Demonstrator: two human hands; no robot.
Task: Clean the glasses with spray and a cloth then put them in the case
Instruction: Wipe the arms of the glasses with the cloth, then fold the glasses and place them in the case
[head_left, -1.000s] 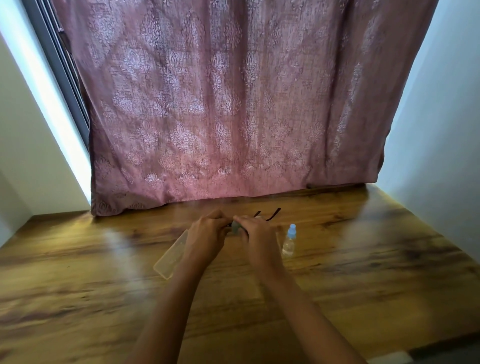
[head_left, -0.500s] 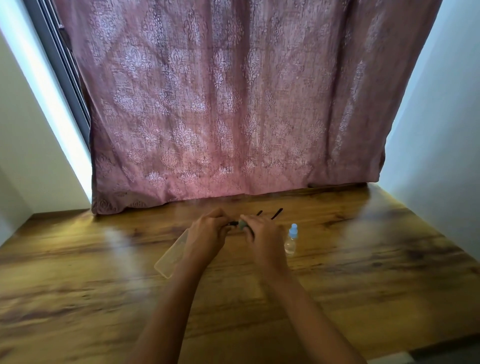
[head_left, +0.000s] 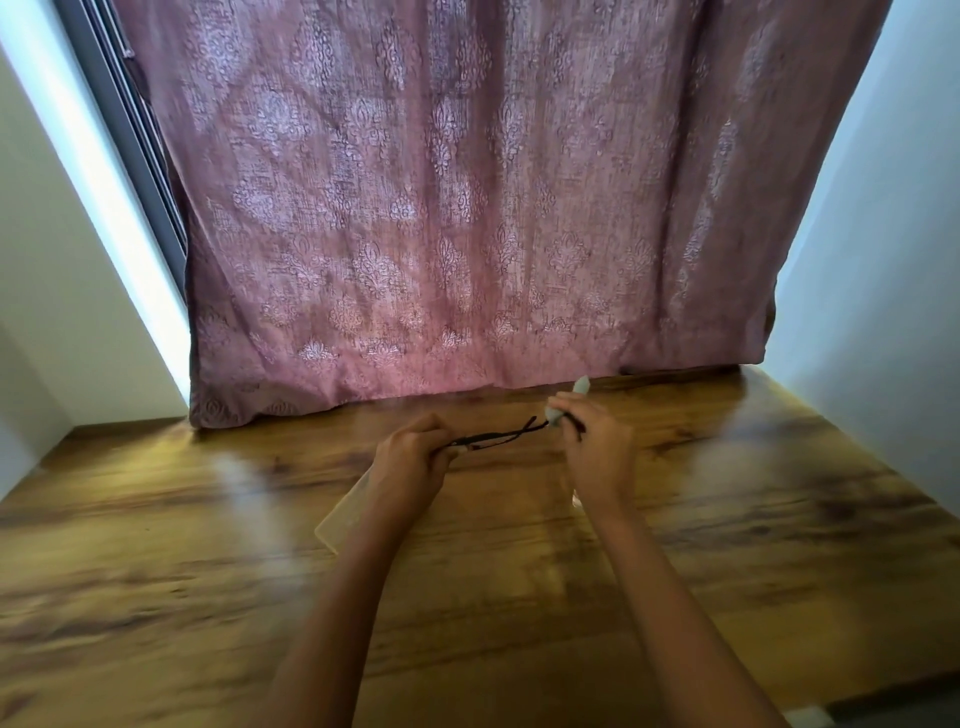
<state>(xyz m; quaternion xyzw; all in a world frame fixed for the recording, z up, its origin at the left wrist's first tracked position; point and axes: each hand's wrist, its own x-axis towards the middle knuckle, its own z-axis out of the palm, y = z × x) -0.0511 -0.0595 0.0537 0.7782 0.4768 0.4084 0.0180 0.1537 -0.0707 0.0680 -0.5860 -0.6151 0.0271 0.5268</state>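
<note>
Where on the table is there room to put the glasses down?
Lots of bare wood: the wide patch between the right hand and the right wall, and the table left of the clear case. It is crowded in the middle, where the left hand, glasses and cloth bunch together.

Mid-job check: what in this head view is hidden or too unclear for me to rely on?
Head view only:
- Glasses lenses: just a thin, blurred dark frame shows between left hand and right hand; cleanliness unreadable.
- Cloth: mostly inside the right hand's grip.
- Case: largely covered by the left forearm; open or closed unclear.
- Spray bottle: not identifiable; the right wrist may cover it.
</note>
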